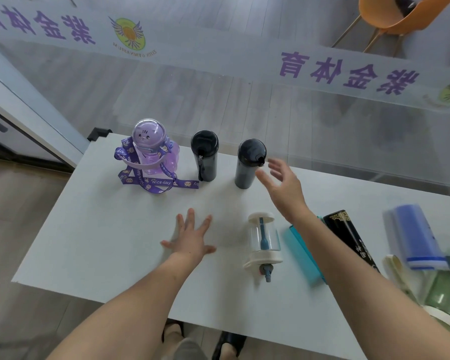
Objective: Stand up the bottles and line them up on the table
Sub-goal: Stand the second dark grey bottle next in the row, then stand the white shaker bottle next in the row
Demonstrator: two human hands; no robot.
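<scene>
Bottles number eight on the white table (94,229): three stand upright along its far edge, one purple (151,154) and two black (205,158) (249,165), and five lie on their sides nearer its front. The left hand (192,237) rests flat, fingers spread, empty. The right hand (283,185) hovers open just beside the second black bottle, holding nothing.

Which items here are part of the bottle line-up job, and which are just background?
Job:
- purple bottle, standing
- two black bottles, standing
- clear bottle, lying
- teal bottle, lying
- black patterned bottle, lying
- blue bottle, lying
- green bottle, lying

Background:
- orange chair
- glass partition
</scene>
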